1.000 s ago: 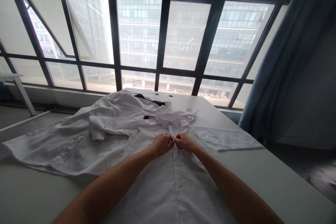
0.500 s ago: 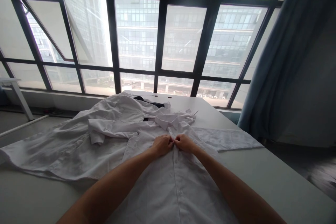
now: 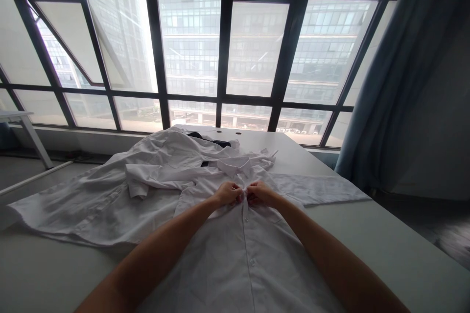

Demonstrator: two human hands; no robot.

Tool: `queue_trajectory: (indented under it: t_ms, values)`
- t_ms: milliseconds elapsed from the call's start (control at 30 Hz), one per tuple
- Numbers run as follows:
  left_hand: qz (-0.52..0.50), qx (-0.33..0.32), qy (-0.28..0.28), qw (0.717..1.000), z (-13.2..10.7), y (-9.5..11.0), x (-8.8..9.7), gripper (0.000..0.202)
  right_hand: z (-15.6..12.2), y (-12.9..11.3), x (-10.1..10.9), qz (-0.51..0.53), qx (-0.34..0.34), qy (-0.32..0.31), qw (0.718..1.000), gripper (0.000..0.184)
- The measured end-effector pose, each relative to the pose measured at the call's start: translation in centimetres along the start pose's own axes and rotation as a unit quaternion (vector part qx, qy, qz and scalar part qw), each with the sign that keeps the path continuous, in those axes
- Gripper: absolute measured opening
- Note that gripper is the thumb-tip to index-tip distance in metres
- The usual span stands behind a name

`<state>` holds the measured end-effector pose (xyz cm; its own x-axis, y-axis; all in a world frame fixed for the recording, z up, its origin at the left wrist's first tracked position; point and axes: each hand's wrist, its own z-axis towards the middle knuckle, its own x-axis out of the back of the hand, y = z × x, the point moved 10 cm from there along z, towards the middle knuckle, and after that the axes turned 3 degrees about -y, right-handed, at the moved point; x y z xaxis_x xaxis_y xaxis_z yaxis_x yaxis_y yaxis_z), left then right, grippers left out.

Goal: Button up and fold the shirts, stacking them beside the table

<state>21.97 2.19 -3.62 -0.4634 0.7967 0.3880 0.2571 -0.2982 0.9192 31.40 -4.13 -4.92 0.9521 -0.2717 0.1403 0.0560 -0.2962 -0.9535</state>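
A white button-up shirt [image 3: 220, 259] lies front side up, its collar [image 3: 233, 165] pointing away from me. On its front placket, below the collar, my left hand [image 3: 229, 193] and my right hand [image 3: 260, 192] meet, fingertips almost touching. Both pinch the shirt's cloth from either side, lifting the placket slightly. Whether a button sits between the fingers cannot be made out. Lower down the placket a small button [image 3: 252, 262] shows.
More white garments [image 3: 95, 200] lie crumpled to the left, with dark cloth [image 3: 220, 143] behind. A white sleeve [image 3: 319, 189] stretches right across the white table [image 3: 367, 244]. Windows stand beyond, a blue-grey curtain [image 3: 389, 83] at right, another table's leg [image 3: 38, 142] at left.
Both hands have shifted slightly up and pull the placket a little higher, still pinching at nearly the same spot. The view has tilted slightly.
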Motion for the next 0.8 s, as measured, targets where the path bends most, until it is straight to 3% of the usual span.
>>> queue_trajectory:
  t_ms: [267,800]
  values:
    - [-0.031,-0.015,-0.007,0.999,-0.19,0.11,-0.3,0.012,-0.69,-0.08,-0.44,0.042,-0.029,-0.015,0.999,0.011]
    - [-0.016,-0.02,-0.012,1.0,-0.13,0.3,-0.49,0.012,-0.63,0.0,-0.44,0.059,-0.018,-0.048,0.997,0.007]
